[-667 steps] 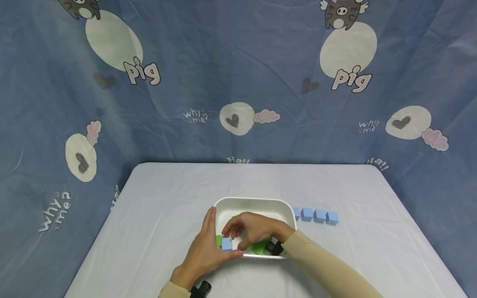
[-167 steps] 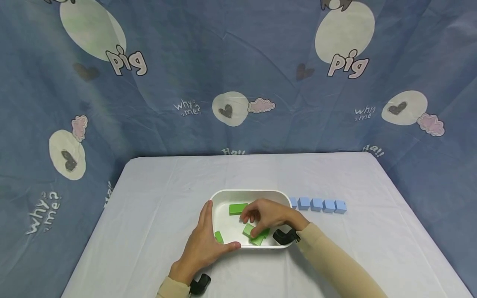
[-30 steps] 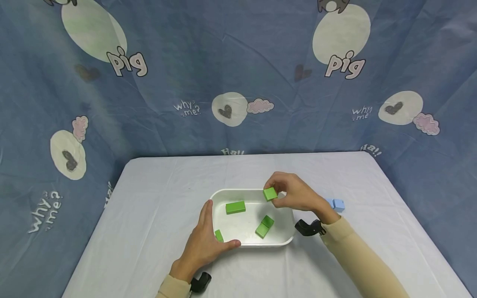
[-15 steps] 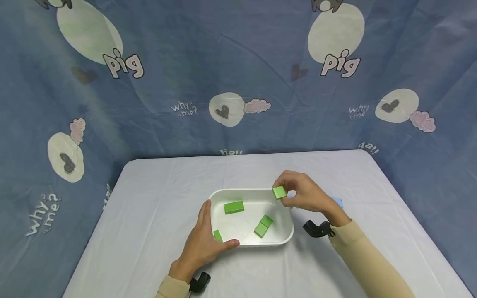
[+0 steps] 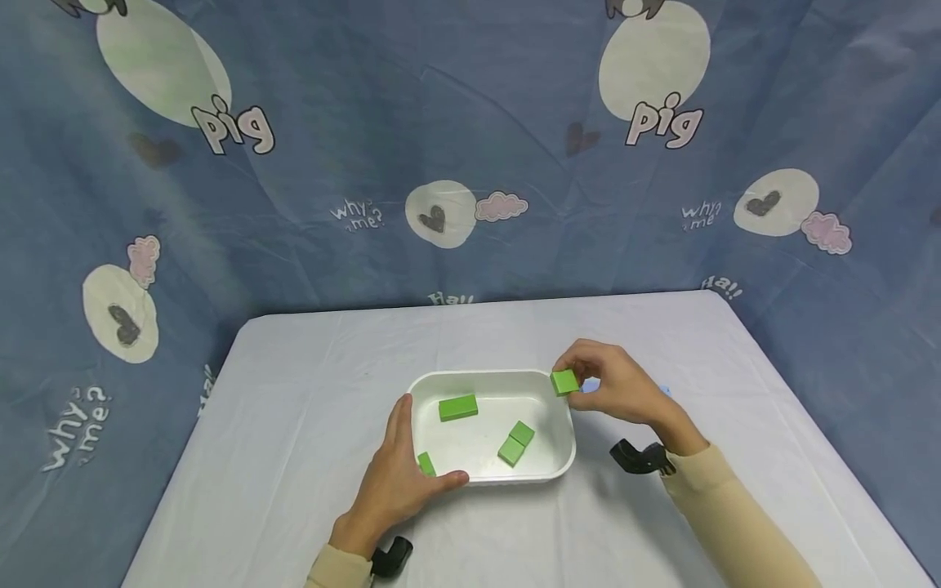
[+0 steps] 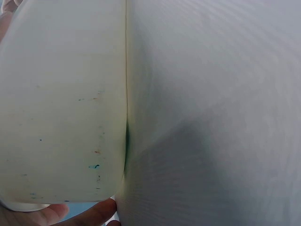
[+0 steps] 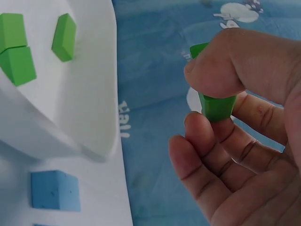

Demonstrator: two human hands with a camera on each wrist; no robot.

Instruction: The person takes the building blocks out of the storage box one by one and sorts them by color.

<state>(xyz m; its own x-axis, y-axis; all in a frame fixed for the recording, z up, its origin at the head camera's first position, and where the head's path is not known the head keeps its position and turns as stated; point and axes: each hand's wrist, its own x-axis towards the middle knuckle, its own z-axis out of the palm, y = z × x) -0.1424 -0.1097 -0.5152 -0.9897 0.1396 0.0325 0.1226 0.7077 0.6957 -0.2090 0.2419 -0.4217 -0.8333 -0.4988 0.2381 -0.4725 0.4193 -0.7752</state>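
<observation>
My right hand (image 5: 621, 388) pinches a green block (image 5: 564, 382) between thumb and fingers, raised by the far right corner of the white tray (image 5: 566, 461). In the right wrist view the thumb (image 7: 216, 70) covers part of that block. My left hand (image 5: 397, 482) rests at the tray's left end, its straight fingers along the side and thumb along the front rim. Inside the tray lie a long green piece (image 5: 458, 408), two touching green blocks (image 5: 517, 445) and another green block (image 5: 426, 464) near the left thumb.
A blue block (image 7: 55, 190) stands on the table outside the tray; the right hand hides most of the blue row in the head view. White cloth covers the table (image 5: 331, 392). A blue patterned curtain (image 5: 353, 106) hangs behind it.
My right hand has lifted the green block from the tray's pile and carried it rightward to the corner. Earlier, a blue block left the tray and the blue row grew. My left hand stays put.
</observation>
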